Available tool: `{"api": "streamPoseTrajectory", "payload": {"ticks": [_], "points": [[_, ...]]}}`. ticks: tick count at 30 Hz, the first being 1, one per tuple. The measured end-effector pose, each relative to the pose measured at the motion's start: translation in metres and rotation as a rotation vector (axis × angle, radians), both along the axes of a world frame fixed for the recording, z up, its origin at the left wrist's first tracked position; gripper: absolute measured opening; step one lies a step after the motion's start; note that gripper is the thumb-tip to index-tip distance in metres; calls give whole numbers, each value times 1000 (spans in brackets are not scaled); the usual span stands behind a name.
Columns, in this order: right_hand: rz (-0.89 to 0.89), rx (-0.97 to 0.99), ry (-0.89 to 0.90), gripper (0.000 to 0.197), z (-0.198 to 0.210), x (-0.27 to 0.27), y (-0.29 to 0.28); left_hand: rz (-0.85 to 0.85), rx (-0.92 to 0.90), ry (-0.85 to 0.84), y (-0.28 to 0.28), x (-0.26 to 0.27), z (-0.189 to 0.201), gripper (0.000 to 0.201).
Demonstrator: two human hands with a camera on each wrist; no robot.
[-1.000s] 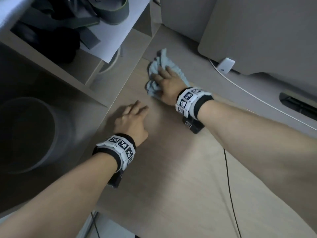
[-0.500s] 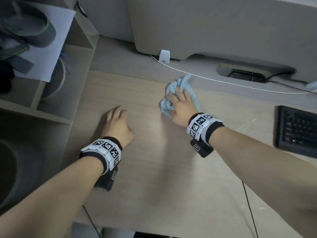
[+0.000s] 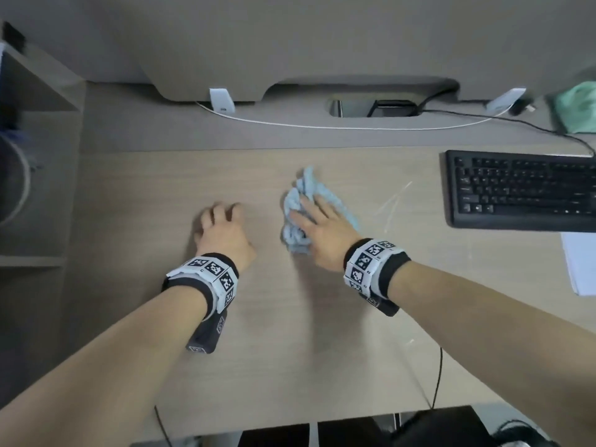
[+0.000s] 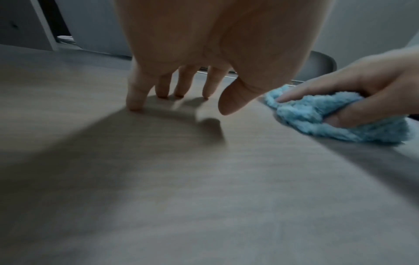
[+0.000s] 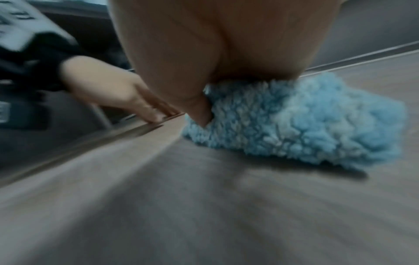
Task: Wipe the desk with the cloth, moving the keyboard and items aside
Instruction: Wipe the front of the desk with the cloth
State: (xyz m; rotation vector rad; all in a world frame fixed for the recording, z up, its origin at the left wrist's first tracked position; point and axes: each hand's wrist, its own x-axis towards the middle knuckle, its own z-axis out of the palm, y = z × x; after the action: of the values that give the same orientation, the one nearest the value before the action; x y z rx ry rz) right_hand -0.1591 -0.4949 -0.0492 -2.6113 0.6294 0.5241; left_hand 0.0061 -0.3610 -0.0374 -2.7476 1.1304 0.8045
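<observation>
The desk (image 3: 290,366) is a pale wood-grain top with a darker grey strip running along the back at 12 o'clock, where a white cable (image 3: 322,125) and a black cable (image 3: 532,124) are lying under a grey panel (image 3: 290,43). Off at 9 o'clock a shelf unit (image 3: 35,130) is standing beside the desk. A few faint streaks are showing on the wood around 2 o'clock.

The black keyboard (image 3: 522,190) is sitting at 3 o'clock, well apart from both hands, with some white paper (image 3: 580,262) just below it and something green (image 3: 577,108) crumpled up in the far corner at 1 o'clock.

The cloth (image 3: 295,217) is a fluffy light-blue thing, all bunched up, lying right in the middle of the desk. The right hand (image 3: 322,233) is pressing down on it, fingers laid over the top and thumb tucked into the side, so it's gripping the bundle.

The left hand (image 3: 225,233) is just beside it at 9 o'clock, holding nothing, fingers (image 4: 136,93) spread loosely with the tips touching the wood.
</observation>
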Motion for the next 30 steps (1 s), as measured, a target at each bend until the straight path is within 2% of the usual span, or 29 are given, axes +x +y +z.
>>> {"api": "streamPoseTrajectory", "payload": {"ticks": [1,2,5,7,9,10,12,14,16,18,19,21,22,25,26,27,30], "points": [[21,25,-26,78,4,-5,2,16,19,-2,-5,-3,1,72],[-37,61,-78,74,11,-10,-3,33,42,-4,-8,-4,2,72],[-418,209,-276,65,30,-32,-43,60,82,4,-14,-7,2,73],[-544,151,-365,65,38,-56,-82,39,88,-9,-13,-6,0,78],[-630,83,-315,58,37,-78,-115,15,95,-16,-8,-2,-2,83],[-659,32,-232,52,32,-86,-126,12,101,-15,-7,-1,-2,84],[-581,-142,36,54,21,-92,-126,11,109,-11,-7,-1,-2,86],[-313,-268,203,64,6,-81,-95,18,113,-9,-6,-2,-2,87],[-107,-170,134,73,-10,-71,-49,13,103,-13,-7,-4,-2,86],[-3,-8,22,84,-18,-72,-20,6,97,-16,-7,-3,0,85],[26,19,6,83,-16,-76,-23,-3,102,-12,-8,-2,2,84],[39,-76,-25,67,-11,-86,-50,-20,125,0,-8,1,6,85],[-43,-128,-5,63,-11,-88,-66,-25,131,0,-7,3,7,86],[-413,-136,79,77,-7,-79,-85,-37,140,-10,-5,2,6,87],[-418,-129,98,82,-10,-69,-76,-39,144,-13,-5,1,6,88],[-338,-120,114,88,-13,-58,-60,-40,148,-17,-5,0,6,88],[61,-9,45,96,-17,-46,4,-60,158,-41,-5,-1,4,86]]}}
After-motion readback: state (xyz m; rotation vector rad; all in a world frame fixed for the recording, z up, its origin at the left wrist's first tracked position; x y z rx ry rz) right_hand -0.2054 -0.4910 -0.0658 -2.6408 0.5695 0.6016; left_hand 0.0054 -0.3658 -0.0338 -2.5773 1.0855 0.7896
